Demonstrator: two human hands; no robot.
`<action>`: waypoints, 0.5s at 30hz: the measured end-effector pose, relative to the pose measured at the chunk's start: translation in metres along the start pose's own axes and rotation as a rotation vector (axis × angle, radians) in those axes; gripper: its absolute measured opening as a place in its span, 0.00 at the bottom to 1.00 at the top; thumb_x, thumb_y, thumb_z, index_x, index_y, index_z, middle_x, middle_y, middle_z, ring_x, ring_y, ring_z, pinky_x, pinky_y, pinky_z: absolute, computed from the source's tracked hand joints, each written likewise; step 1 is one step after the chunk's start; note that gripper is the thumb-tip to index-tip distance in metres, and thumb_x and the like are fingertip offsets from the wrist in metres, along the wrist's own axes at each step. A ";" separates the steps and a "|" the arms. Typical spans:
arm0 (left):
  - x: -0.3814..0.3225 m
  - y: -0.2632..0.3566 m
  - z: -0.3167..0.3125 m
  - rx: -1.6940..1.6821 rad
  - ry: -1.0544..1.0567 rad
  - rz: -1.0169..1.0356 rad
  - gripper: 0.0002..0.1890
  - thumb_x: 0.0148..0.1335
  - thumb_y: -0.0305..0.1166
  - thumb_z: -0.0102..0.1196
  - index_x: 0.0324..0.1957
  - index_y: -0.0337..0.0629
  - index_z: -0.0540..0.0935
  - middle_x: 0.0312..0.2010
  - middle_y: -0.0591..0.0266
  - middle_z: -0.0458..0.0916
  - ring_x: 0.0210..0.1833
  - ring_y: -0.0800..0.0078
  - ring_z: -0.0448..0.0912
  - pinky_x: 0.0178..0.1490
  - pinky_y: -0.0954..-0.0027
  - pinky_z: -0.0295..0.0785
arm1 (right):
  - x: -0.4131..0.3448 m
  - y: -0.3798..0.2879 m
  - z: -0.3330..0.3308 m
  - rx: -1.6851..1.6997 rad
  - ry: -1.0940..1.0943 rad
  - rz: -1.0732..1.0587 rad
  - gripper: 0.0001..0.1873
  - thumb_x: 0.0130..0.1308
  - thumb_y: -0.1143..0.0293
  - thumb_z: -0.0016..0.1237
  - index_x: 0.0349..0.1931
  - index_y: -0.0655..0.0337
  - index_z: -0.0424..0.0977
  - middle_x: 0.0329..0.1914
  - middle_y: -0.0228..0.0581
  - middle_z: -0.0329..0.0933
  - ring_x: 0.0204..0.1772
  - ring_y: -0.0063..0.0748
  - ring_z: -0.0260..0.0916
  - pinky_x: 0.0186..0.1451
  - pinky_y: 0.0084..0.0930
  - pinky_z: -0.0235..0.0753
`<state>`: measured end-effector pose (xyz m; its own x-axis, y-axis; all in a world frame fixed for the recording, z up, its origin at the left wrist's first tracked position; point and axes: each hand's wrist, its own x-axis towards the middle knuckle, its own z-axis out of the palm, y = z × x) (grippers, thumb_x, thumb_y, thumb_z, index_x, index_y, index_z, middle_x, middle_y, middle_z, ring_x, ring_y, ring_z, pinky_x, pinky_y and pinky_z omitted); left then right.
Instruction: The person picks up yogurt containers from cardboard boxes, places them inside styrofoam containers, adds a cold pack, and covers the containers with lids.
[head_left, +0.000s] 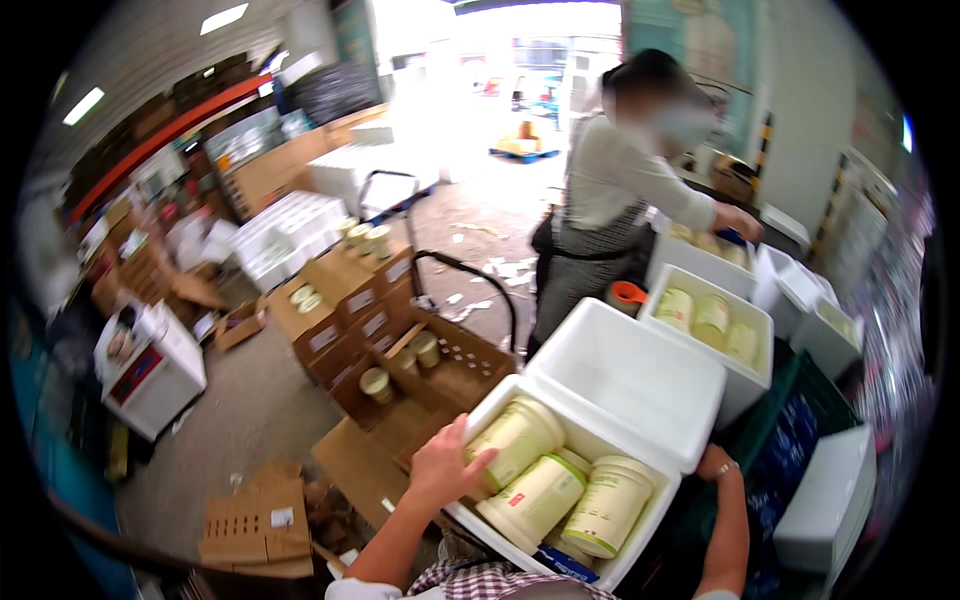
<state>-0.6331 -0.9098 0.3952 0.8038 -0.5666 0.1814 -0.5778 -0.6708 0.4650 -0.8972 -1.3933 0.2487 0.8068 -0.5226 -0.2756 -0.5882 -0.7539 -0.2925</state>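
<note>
A white foam box (654, 534) stands right in front of me, holding several cream tubs (609, 504) with green trim, lying on their sides or tilted. A blue printed pack (564, 564) shows at its near end. My left hand (444, 466) lies over the box's left rim, thumb apart from the fingers and close to a tub. At the far side, a white foam lid (626, 386) is propped against the box. My right hand (716, 463) is low beside the box's right corner, by the lid's edge; its fingertips are partly hidden.
Left of the box, an open cardboard carton (450, 386) holds a few tubs, beside stacked cartons (337, 319). A person (615, 180) reaches over another foam box (701, 262). A filled foam box (724, 367) and a green crate (806, 382) with blue packs are on the right.
</note>
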 end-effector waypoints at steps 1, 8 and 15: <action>0.001 -0.001 0.002 -0.017 0.028 0.027 0.42 0.61 0.58 0.58 0.65 0.31 0.69 0.53 0.42 0.79 0.53 0.47 0.80 0.53 0.52 0.76 | -0.001 0.002 -0.005 -0.043 -0.031 0.009 0.16 0.58 0.62 0.53 0.41 0.62 0.83 0.44 0.56 0.82 0.50 0.58 0.78 0.56 0.46 0.78; 0.003 0.003 0.001 -0.012 0.010 0.062 0.37 0.66 0.54 0.54 0.64 0.30 0.69 0.52 0.40 0.79 0.52 0.44 0.79 0.53 0.51 0.75 | -0.021 -0.025 -0.024 0.012 -0.039 0.119 0.21 0.61 0.54 0.55 0.45 0.61 0.83 0.46 0.53 0.83 0.51 0.54 0.80 0.57 0.43 0.78; 0.005 0.003 0.002 -0.094 -0.017 0.011 0.34 0.72 0.52 0.46 0.66 0.30 0.67 0.58 0.37 0.76 0.58 0.41 0.76 0.59 0.52 0.72 | -0.016 -0.009 -0.011 0.009 -0.067 0.112 0.23 0.63 0.52 0.54 0.46 0.64 0.82 0.48 0.54 0.82 0.52 0.56 0.79 0.59 0.42 0.77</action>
<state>-0.6314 -0.9155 0.3959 0.7942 -0.5827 0.1725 -0.5705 -0.6170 0.5421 -0.9045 -1.3822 0.2659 0.7305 -0.5757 -0.3674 -0.6755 -0.6884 -0.2642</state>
